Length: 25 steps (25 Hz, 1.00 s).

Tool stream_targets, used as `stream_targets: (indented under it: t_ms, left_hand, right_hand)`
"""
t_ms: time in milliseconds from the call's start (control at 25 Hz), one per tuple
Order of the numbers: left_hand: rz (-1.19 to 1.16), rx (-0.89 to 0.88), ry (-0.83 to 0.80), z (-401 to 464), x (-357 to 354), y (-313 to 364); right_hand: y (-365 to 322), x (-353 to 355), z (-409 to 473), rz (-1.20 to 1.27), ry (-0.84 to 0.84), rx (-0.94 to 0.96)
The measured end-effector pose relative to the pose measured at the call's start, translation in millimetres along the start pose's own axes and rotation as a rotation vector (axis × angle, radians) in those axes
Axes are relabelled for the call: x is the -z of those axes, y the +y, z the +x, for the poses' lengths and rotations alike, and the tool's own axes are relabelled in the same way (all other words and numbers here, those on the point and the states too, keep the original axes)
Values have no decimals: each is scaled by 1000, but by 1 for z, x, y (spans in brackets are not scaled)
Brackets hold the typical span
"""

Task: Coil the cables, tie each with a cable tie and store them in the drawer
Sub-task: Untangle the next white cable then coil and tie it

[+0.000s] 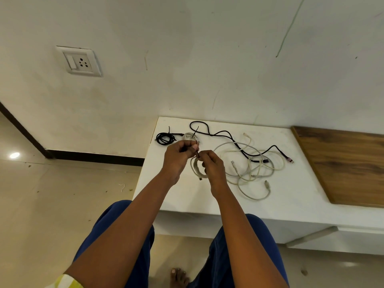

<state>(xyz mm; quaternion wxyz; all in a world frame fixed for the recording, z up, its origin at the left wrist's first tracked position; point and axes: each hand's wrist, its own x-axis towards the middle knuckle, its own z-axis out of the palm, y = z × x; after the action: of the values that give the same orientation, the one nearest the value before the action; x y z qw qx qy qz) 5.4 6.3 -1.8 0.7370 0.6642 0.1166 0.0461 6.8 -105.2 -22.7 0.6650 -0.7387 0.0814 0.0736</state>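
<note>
White laminate tabletop (291,183) carries the cables. Both forearms reach forward from the lower edge of the view and meet above the tabletop's left part. Left hand (178,156) is held knuckles up, fingers curled, thumb and forefinger pinching a thin black cable tie (196,152). Right hand (212,165) sits just beside it, fingers curled, gripping a coiled off-white cable (197,168) whose loops hang below and between the two hands; its fingertips meet the tie near the left thumb. Whether the tie is closed round the coil cannot be told.

Behind the hands, near the tabletop's far left corner, lie a coiled black cable (165,138) with a tie end sticking up and a small coiled pale cable (188,136), also tied. To the right, a loose black cable (220,134) runs across a tangle of loose off-white cables (249,169). A white drawer front (342,240) stands ajar under the tabletop at lower right.

No brand, label or writing is legible on any item.
</note>
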Motion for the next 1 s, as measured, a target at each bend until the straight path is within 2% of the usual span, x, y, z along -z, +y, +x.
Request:
stream_targets:
  t_ms: [120,160,240,320,400,480,560,680,760,880,1000]
  left_hand:
    - [-43,62,0,7,7,-1]
    - [24,103,36,9,8,-3]
    - [305,208,60,11,12,-13]
    - [441,349,-50,7,11,-21]
    - [387,425,-102,5,9,-28]
    - [348,419,-45,6,8,-31]
    - [370,368,4,9,7,-36]
    - [534,231,4,13,7,-45]
    - [734,175,6,15,9,-49]
    - [947,121,-21,18,9,-55]
    - [1070,53,-36,19,4,-59]
  right_hand:
    - [2,1,5,297,0,-181]
    - [4,2,8,389,19,-263]
    - [10,3,12,566,33,-402]
    - [15,-1,16,685,9,-472]
    - [20,-5,18,724,14,-511]
    - [26,-8,21,611,50,-506]
    - [32,-9,23,324,96,-398]
    - [41,-4,22,-83,147,-233]
    - [45,0,21,-276,161,-148]
    - [49,4,23,-446,161,-61]
    - [47,7,25,-519,138,-66]
